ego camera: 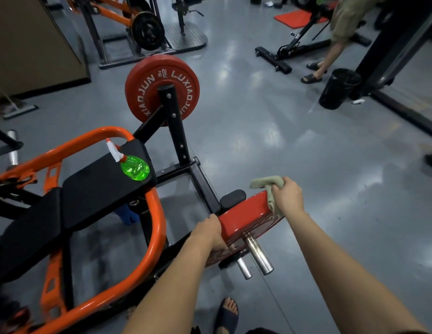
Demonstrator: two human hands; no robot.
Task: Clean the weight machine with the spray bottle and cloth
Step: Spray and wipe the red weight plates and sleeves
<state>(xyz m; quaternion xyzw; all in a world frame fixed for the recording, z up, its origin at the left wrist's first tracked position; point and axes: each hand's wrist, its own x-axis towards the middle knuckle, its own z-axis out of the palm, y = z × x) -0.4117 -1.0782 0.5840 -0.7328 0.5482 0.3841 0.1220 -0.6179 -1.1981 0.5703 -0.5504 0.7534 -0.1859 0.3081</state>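
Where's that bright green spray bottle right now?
In the head view, the green plastic spray bottle sits left of centre on the black padded seat, beside the orange tube frame.

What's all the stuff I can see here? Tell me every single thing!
far weight plate: 1, red, on the black post
near weight plate: 1, red, under both hands
pads: 2, black, on the machine
orange frame: 1, orange, around the pads
spray bottle: 1, green, on a pad
cloth: 1, beige, on the near weight plate's rim
steel pegs: 2, silver, below the near weight plate
bin: 1, black, floor at right
left hand: 1, grips the near weight plate's edge
right hand: 1, holds the cloth
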